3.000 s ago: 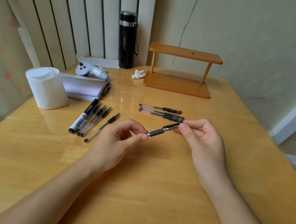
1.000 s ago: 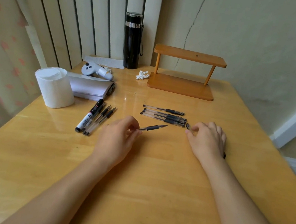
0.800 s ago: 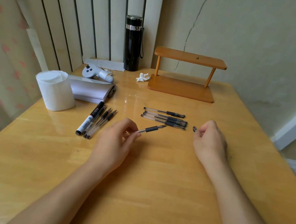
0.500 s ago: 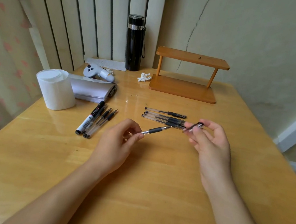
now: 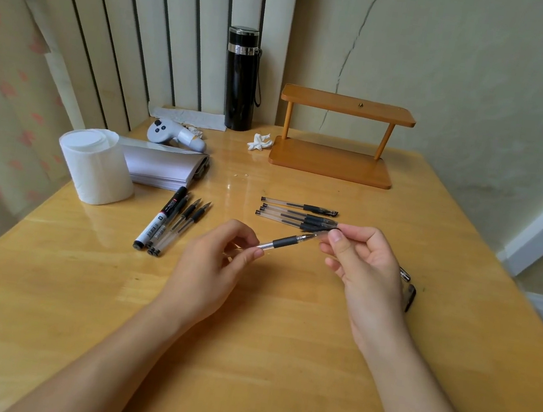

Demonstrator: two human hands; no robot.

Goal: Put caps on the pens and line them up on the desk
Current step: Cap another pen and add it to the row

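My left hand [image 5: 218,261] pinches an uncapped clear gel pen [image 5: 288,241] with a black grip, its tip pointing right. My right hand [image 5: 364,264] holds a clear pen cap [image 5: 323,234] between thumb and forefinger, right at the pen's tip. Three capped pens [image 5: 298,217] lie side by side on the desk just beyond my hands. To the left lies a group of uncapped pens [image 5: 181,225] next to a black-and-white marker [image 5: 160,222]. Loose dark caps [image 5: 408,291] lie on the desk behind my right hand, partly hidden.
A white paper roll [image 5: 96,165] and a stack of white paper [image 5: 165,166] sit at the left. A white controller [image 5: 176,134], a black flask [image 5: 241,79], a crumpled tissue [image 5: 260,142] and a wooden shelf [image 5: 338,135] stand at the back.
My right hand picked a cap off the desk, lifted it and brought it left to the tip of the pen held in my left hand.
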